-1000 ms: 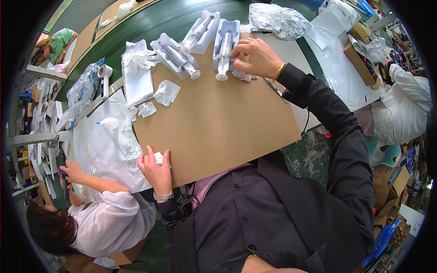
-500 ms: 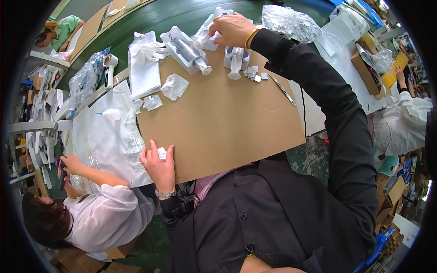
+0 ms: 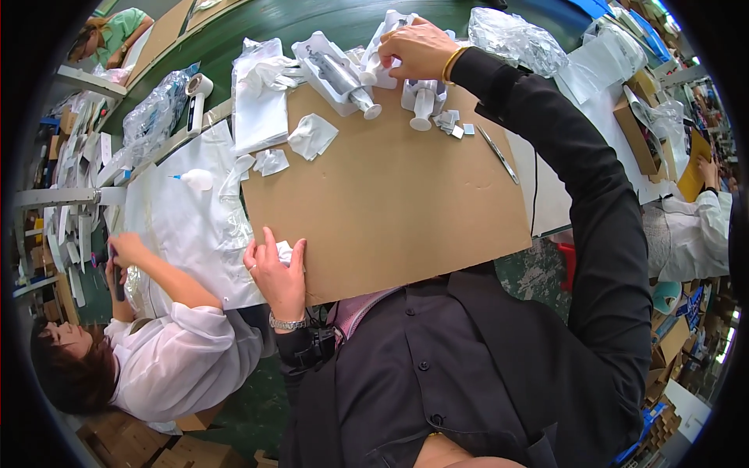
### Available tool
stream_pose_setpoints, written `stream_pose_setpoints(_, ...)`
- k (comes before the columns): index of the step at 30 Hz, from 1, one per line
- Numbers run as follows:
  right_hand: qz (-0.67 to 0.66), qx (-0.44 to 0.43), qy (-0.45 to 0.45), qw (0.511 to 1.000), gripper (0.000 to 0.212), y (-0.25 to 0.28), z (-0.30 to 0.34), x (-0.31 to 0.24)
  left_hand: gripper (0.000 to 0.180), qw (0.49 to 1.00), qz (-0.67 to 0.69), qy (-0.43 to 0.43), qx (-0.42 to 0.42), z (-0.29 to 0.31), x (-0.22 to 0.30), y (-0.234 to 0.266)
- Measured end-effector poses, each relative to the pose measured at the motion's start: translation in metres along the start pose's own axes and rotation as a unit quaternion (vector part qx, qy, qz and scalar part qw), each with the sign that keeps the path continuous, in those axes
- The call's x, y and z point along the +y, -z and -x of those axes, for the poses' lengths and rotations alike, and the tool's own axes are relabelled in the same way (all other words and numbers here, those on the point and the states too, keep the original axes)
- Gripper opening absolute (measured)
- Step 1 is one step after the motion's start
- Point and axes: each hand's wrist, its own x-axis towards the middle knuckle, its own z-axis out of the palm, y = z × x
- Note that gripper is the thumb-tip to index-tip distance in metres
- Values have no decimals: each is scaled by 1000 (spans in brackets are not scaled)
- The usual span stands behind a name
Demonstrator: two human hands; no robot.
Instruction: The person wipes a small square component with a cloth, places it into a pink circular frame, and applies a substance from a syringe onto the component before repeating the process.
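My left hand (image 3: pixel 278 274) is at the near left edge of a brown cardboard sheet (image 3: pixel 382 210), fingers curled around a crumpled white tissue (image 3: pixel 285 251). At the far edge, my right hand (image 3: pixel 424 48) bends its fingers down over a white moulded tray (image 3: pixel 396 22). Its fingertips are closed at the tray, and what they pinch is hidden. Left of it, another white tray (image 3: pixel 312 48) holds a large clear syringe (image 3: pixel 337 74) with its plunger end toward me. A third syringe (image 3: pixel 424 105) lies in a tray below my right wrist.
Small white squares (image 3: pixel 451 123) and metal tweezers (image 3: pixel 498 154) lie on the cardboard's right. Tissues (image 3: pixel 314 136), white gloves (image 3: pixel 269 76) and a small squeeze bottle (image 3: pixel 197 180) are at left. Bubble wrap (image 3: pixel 519 43) sits at far right. A co-worker in white (image 3: pixel 183 359) is close on the left.
The whole view has shifted slightly, moving the table's things a little to the right. My right hand stays at the far tray, and my left hand still has the tissue.
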Motion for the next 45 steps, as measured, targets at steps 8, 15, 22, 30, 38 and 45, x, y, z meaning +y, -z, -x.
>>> stream_pose_setpoints(8, -76, -22, 33, 996, 12, 13, 26, -20, 67, 1000, -8, -5, 1, 0, -1, 3)
stream_pose_setpoints(15, -123, -42, 76, 989, 14, 24, 45, -42, 58, 999, -25, -33, 2, -3, -7, 11)
stream_pose_setpoints(22, -164, 135, 94, 973, 13, 58, 89, -56, 36, 998, 47, 34, -6, -46, 16, 70)
stream_pose_setpoints(30, -239, 187, -51, 951, 10, 70, 189, -82, 36, 987, -21, -158, -12, -195, 13, 71)
stream_pose_setpoints(38, -284, 190, -227, 912, 10, 34, 275, -96, 42, 979, -123, -150, 56, -328, 4, -27)
stream_pose_setpoints(45, -415, 205, -319, 827, 11, 7, 293, -113, 41, 988, -78, -132, -19, -333, -2, -37)
